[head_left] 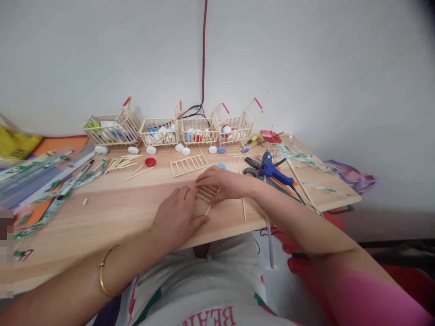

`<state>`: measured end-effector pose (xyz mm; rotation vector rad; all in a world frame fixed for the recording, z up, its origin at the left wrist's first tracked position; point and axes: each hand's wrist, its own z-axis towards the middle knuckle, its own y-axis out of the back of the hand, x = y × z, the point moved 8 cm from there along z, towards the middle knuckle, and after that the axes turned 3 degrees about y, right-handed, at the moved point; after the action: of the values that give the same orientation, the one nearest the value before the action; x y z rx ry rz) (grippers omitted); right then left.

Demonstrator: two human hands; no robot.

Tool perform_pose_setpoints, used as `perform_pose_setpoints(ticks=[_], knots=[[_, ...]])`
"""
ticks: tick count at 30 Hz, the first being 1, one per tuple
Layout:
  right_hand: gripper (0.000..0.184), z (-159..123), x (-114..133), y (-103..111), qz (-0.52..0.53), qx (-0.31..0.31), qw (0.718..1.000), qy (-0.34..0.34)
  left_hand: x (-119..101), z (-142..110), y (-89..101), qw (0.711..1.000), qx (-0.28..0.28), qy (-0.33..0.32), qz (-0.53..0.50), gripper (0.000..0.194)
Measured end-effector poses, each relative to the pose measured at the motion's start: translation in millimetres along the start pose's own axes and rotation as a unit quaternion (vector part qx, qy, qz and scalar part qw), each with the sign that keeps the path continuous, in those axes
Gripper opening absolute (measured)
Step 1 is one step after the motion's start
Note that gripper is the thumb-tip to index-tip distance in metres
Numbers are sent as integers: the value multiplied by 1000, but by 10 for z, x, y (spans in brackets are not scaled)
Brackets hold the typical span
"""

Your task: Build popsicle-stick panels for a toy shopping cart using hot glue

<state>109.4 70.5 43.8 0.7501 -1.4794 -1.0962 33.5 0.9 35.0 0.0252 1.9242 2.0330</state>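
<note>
Between my hands a small grid of thin wooden sticks (206, 194) lies on the wooden table, partly covered by fingers. My left hand (178, 217) rests at its left side, fingers bent against the edge and thumb toward the near end. Reaching over from the right, my right hand (226, 183) grips the grid between fingers at the far edge and thumb at the near right. Just beyond lies a finished-looking stick ladder panel (189, 165). A blue bottle cap (221, 166) sits behind my right hand. One loose stick (244, 209) lies to the right.
Several stick-built miniature shopping carts (199, 129) with bottle-cap wheels line the wall. A blue glue gun (272, 168) and pliers (252, 166) lie right. Loose sticks (118, 164), a red cap (150, 162) and plastic packaging (37, 185) are left. The table's front edge (217, 236) is near.
</note>
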Motion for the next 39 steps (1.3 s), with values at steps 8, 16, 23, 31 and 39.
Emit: perform_pose_setpoints(ticks=[8,16,23,31,39], knots=[[47,38,-12,-36,23,24,999,12,12,-3,-40,1000,4,2,4,37],[46,60,3,-18,2,29,999,24,-3,-17,-39,1000,3,-2,11,34],[46,76,5,-27,-24,41,999,23,-14,-26,-19,1000,-4,0,16,31],[50,85,7,-16,-18,54,998,15,-28,-38,-7,1000,-1,2,18,31],[69,59,32,-33,-8,83,996,8,-32,-30,-16,1000,-2,1,22,35]])
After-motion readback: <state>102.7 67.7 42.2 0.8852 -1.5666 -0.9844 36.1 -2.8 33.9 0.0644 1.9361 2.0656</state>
